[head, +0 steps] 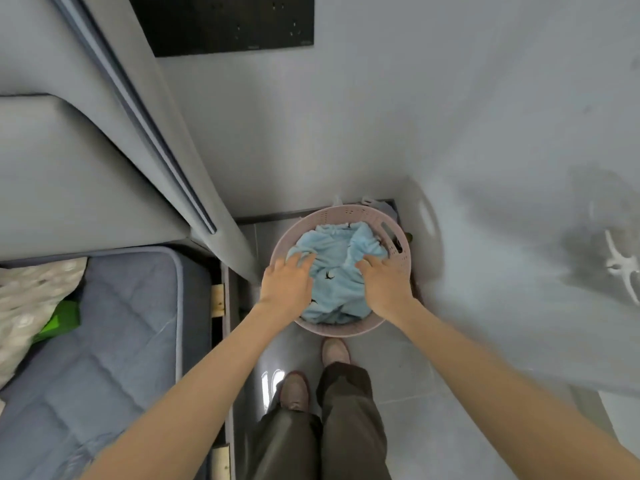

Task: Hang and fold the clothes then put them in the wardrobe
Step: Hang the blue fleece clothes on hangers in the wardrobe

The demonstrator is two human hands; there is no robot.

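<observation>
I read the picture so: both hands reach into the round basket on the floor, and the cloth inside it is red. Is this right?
Not quite. The head view shows that the cloth in the round basket is light blue, not red. The rest holds: the left hand and the right hand both reach into the basket, which stands on the floor.

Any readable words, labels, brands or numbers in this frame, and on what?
No text can be read.
black panel: faint marks near its lower edge, too small and blurred to read.
light blue garment: small dark motifs, a pattern, not letters.
laundry basket: no label shows.
</observation>
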